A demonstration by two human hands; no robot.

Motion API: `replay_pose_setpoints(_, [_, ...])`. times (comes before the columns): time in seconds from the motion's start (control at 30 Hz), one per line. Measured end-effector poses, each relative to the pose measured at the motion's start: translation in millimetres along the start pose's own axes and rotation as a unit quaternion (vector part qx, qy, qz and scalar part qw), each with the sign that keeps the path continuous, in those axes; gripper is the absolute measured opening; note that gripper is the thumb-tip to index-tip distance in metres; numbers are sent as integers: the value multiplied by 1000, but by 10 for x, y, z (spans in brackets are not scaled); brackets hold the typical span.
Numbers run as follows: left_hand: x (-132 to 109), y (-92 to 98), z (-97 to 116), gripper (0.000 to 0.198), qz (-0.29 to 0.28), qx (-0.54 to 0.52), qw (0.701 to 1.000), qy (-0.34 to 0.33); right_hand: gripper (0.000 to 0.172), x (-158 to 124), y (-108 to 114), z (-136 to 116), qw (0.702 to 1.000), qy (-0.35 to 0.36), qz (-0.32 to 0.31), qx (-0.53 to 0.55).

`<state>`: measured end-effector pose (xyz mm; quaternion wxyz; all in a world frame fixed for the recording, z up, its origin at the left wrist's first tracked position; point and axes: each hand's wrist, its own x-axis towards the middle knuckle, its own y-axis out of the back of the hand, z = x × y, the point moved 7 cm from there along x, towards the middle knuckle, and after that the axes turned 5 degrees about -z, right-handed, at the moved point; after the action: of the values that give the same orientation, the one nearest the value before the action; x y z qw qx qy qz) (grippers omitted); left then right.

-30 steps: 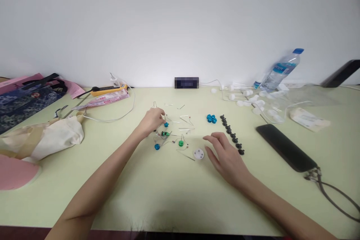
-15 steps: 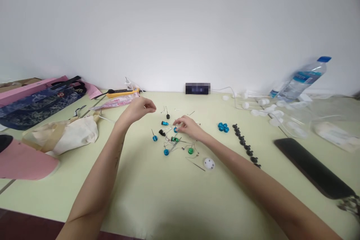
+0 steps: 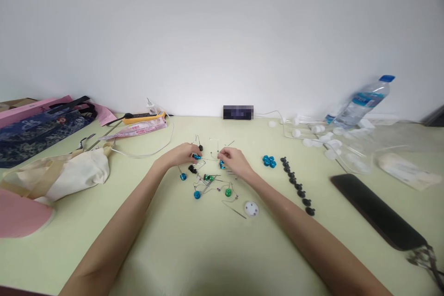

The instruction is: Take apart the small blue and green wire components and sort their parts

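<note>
My left hand is closed on a small blue metal part with a thin rod pointing right. Close by on the right, my right hand pinches another blue part below its fingertips. Around and in front of them lie a black part, a green cylinder, a green round piece, two more blue pieces and several bent wires. A white disc with dark dots lies nearest me.
Blue knobs and a row of black pieces lie to the right, before a black case. A water bottle leans at the back right. Cloth bag and pink object are left.
My left hand has come down and right onto the blue part it was above and left of. My right hand stays low, gripping a blue piece. The view has shifted slightly.
</note>
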<state>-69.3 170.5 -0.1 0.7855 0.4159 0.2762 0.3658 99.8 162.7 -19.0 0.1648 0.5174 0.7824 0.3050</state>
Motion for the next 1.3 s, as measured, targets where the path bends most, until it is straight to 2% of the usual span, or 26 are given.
replay_pose_setpoints(0.1, [23,-23,-12,15,9,10,1000,-4,18,-25,41,-74,1000,-1,4,-14])
replay_pose_setpoints(0.17, [-13,40,-12,16,17,8,1000,-1,17,-39,70,-101,1000,-1,13,-27])
replay_pose_setpoints(0.3, [-217,339,19,24,53,-18,998,14,18,-54,74,-52,998,-13,34,-58])
replay_pose_setpoints(0.37, [-348,529,82,24,107,-101,989,12,18,-57,27,-15,997,-16,30,-70])
replay_pose_setpoints(0.43, [-464,689,204,25,181,-240,953,-19,15,-63,-12,-11,997,-12,25,-76])
replay_pose_setpoints(0.5, [-546,776,366,24,248,-359,898,-57,14,-77,8,-66,996,-3,34,-77])
replay_pose_setpoints(0.6, [-561,709,634,22,273,-460,842,-65,29,-133,152,-273,997,12,51,-51])
replay_pose_setpoints(0.63, [-553,660,724,21,270,-484,830,-66,39,-161,197,-367,999,17,39,-11])
replay_pose_setpoints(0.67, [-544,607,810,20,264,-501,821,-67,49,-196,217,-469,997,22,6,80])
replay_pose_setpoints(0.7, [-537,554,893,18,257,-511,818,-70,58,-241,210,-583,980,23,-44,193])
replay_pose_setpoints(0.77, [-538,473,1038,15,249,-508,821,-81,64,-373,181,-835,918,15,-138,371])
replay_pose_setpoints(0.83, [-574,457,1157,12,265,-470,836,-100,58,-507,193,-1022,874,4,-171,456])
replay_pose_setpoints(0.93, [-657,494,1322,13,299,-360,875,-125,47,-626,236,-1094,847,-9,-135,514])
replay_pose_setpoints(1.03, [-698,489,1416,16,308,-289,899,-118,48,-656,198,-1049,836,-19,-120,536])
replay_pose_setpoints(1.13, [-669,430,1387,13,314,-328,885,-101,51,-632,176,-1014,849,-2,-95,520])
replay_pose_setpoints(1.23, [-573,338,1294,13,295,-448,837,-105,50,-622,323,-1030,898,64,-2,435])
replay_pose_setpoints(1.3, [-522,300,1224,14,284,-518,800,-107,38,-644,465,-1054,924,104,62,362])
